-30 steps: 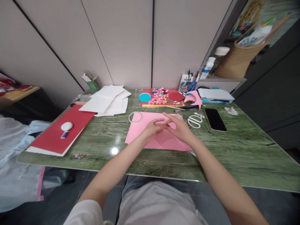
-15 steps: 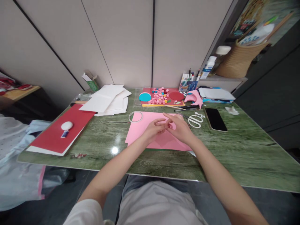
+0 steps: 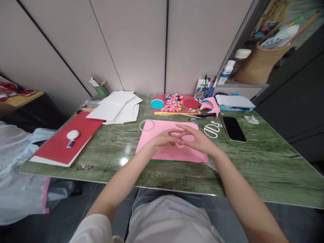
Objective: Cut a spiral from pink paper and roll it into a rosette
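Note:
Above a stack of pink paper sheets (image 3: 152, 148), my left hand (image 3: 165, 139) and my right hand (image 3: 201, 140) meet with their fingertips together. A small curled pink paper piece (image 3: 180, 144) is pinched between them; its exact shape is partly covered by the fingers. The right index finger stretches out over the left hand. At the sheets' upper left corner lies a roll of clear tape (image 3: 146, 126). White-handled scissors (image 3: 212, 130) rest just right of the sheets, their blades pointing toward the paper.
Behind the sheets, a plastic-covered tray of small pink paper pieces (image 3: 173, 104) sits beside a cut pink scrap (image 3: 210, 106). A phone (image 3: 233, 129) lies at right. White sheets (image 3: 113, 106) and a red sheet (image 3: 60, 141) with a glue stick (image 3: 71, 143) are at left.
My hands have shifted slightly and the fingers have turned around the pink piece, so more of it shows now. The things on the table stay put.

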Tool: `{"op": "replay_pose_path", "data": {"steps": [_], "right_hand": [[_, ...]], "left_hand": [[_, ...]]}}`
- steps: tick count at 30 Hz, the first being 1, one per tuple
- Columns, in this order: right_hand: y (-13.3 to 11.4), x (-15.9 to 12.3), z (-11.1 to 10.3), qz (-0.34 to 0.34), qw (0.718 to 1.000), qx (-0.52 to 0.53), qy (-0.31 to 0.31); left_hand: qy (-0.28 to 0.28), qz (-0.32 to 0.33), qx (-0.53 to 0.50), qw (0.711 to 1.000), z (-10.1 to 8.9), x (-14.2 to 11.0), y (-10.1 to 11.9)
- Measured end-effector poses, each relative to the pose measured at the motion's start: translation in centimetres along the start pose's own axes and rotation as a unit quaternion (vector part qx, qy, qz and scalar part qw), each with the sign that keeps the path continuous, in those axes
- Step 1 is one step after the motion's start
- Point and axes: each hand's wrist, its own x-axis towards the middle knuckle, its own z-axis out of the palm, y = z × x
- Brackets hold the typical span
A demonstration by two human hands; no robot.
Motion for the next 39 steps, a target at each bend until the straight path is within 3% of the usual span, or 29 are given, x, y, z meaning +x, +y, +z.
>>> {"op": "replay_pose_path", "data": {"steps": [5,12,18,25,32,39], "right_hand": [[0.3,0.0,0.3,0.002,1.0,0.008,0.006],[1.0,0.3,0.7,-0.015,0.997,-0.033,0.072],[1.4,0.4,0.9,-0.016,0.992,-0.064,0.107],[1.3,0.5,1.1,-0.03,0.991,-0.068,0.114],[1.4,0.4,0.9,-0.02,0.993,-0.045,0.103],[0.4,0.1,-0.7,-0.009,1.0,-0.006,0.009]], "left_hand": [[0.004,0.001,0.023,1.0,-0.3,0.2,-0.2],[0.115,0.045,-0.037,0.992,0.4,0.9,-1.3],[0.148,0.067,-0.09,0.983,1.3,1.0,-2.0],[0.139,0.09,-0.11,0.98,1.4,1.1,-2.2],[0.135,0.07,-0.076,0.985,1.2,0.9,-1.7],[0.029,0.01,-0.009,0.999,0.3,0.2,-0.4]]}}
